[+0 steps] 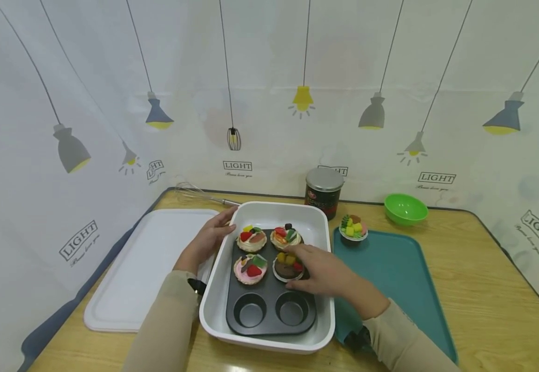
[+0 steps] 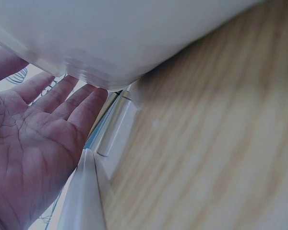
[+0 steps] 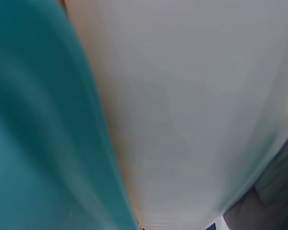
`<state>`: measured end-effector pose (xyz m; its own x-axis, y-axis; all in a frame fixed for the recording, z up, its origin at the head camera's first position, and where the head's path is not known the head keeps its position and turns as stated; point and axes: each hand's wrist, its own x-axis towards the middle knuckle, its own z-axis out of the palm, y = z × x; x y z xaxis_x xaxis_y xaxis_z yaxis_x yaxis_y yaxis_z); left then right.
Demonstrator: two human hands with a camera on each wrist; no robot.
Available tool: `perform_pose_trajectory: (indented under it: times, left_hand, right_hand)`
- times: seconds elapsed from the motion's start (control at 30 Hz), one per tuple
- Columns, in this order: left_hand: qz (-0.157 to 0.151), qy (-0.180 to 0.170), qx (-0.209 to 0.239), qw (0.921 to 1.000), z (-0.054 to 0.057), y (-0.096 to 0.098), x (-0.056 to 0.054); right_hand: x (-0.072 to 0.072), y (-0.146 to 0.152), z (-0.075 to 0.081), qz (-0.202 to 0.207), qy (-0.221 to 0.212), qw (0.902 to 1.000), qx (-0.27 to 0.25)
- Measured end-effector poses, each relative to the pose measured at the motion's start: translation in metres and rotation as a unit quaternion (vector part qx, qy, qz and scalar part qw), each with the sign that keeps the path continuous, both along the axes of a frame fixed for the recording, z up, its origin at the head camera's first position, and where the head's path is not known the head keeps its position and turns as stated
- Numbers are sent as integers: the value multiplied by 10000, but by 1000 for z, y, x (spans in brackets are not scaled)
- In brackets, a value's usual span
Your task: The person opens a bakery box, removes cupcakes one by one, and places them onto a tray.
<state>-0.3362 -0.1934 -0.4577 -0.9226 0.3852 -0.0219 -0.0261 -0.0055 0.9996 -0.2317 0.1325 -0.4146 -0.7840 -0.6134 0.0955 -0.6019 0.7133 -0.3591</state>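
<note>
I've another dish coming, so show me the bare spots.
Free: the white tray, left of the left sleeve; the teal tray, between the fruit tart and right sleeve; the wooden table right of that tray.

Crowded: the white pan, with muffin tin, four tarts and the right hand; the back, with whisk, canister and green bowl.

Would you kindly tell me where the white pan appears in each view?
Head: the white pan is at the centre, left of the teal tray.
Left wrist: its outside spans the top, the left hand below it at left.
Right wrist: its outside fills the middle, right of the teal tray.
Shared landmark: the teal tray, in the head and right wrist views; unclear in the left wrist view.
</note>
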Motion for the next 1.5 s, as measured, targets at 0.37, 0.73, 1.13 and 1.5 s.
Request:
perform_pose_trajectory:
  times: [0.37,0.73,1.13,1.5]
  left_hand:
    - [18,13,-39,10000,0,-1,1]
    - [80,58,-111,9999,0,-2,1]
    - [-1,66,-77,9999,-1,-1,0]
    - [-50,48,-14,10000,-2,-1,-1]
  right_hand:
    - [0,-3,-2,-187,-115,9997,123]
    - [0,-3,2,-110,-141,9998,-33]
    - [2,-3,3,26,-101,9999,-67]
    - [1,-2,2,177,-139,9996,-192]
